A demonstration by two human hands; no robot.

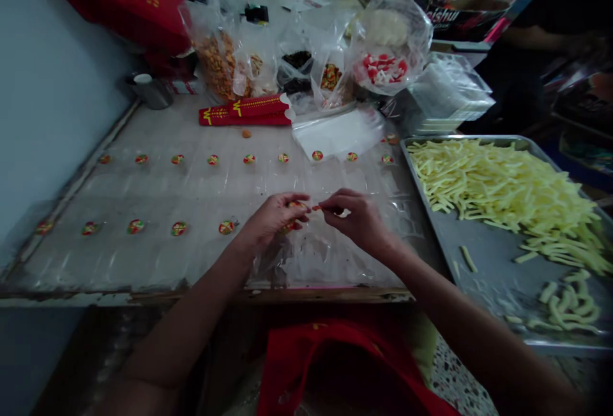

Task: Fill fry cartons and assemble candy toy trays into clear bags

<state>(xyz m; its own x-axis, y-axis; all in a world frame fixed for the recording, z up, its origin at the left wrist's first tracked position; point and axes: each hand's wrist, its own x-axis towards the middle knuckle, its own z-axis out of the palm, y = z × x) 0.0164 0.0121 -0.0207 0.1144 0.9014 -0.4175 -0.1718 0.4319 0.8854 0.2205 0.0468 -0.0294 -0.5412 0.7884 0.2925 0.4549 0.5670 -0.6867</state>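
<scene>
My left hand (pixel 278 215) is over the table's middle with its fingers curled around small red-and-yellow pieces (pixel 297 204), partly hidden by the fingers. Close against it, my right hand (pixel 353 215) pinches a tiny orange-red piece (pixel 317 208) between thumb and forefinger. I cannot tell what kind these pieces are. Below both hands lie clear plastic packages (pixel 311 250) covering the tabletop. Round red-and-green spots run along them in two rows, one of them a spot (pixel 227 227) just left of my left hand.
On the right, a metal tray (pixel 443 244) holds pale yellow sticks (pixel 507 186). Along the back stand bags of snacks (pixel 220 62), a bag of red-and-white pieces (pixel 383 68), red folded cartons (pixel 246 110), clear plastic sheets (pixel 340 129) and stacked clear boxes (pixel 445 94). Another person's arm (pixel 541 39) shows at right.
</scene>
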